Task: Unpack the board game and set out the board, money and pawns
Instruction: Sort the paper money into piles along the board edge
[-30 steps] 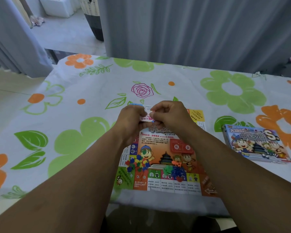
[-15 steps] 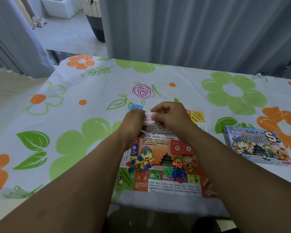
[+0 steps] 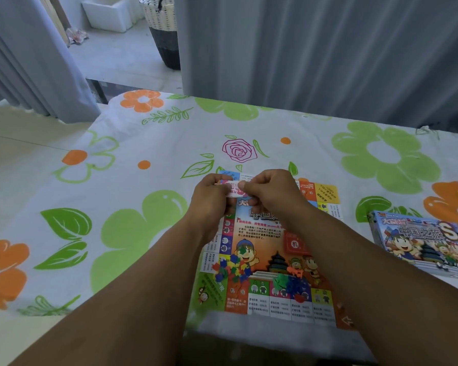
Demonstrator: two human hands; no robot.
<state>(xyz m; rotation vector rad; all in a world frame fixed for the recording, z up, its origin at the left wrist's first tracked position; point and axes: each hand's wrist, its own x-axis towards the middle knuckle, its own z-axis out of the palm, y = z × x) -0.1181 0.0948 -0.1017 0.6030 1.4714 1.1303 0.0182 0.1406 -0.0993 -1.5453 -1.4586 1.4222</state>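
I am seeing both hands over the far part of the colourful paper game board point(image 3: 262, 249). The left hand point(image 3: 212, 199) & right hand point(image 3: 270, 191) are together pinching a small pink-white bundle of paper money point(image 3: 233, 186), fingers curled. Small multicolour plastic pawns point(image 3: 232, 268) are lying in heaps on the board's near part. The blue cardboard game box point(image 3: 421, 241) is sitting to the right, apart from the board, on the white tablecloth point(image 3: 117, 207) w/ green & orange flowers. Grey curtains point(image 3: 315, 56) are hanging behind the table. A woven basket point(image 3: 161, 30) is standing on the floor beyond.
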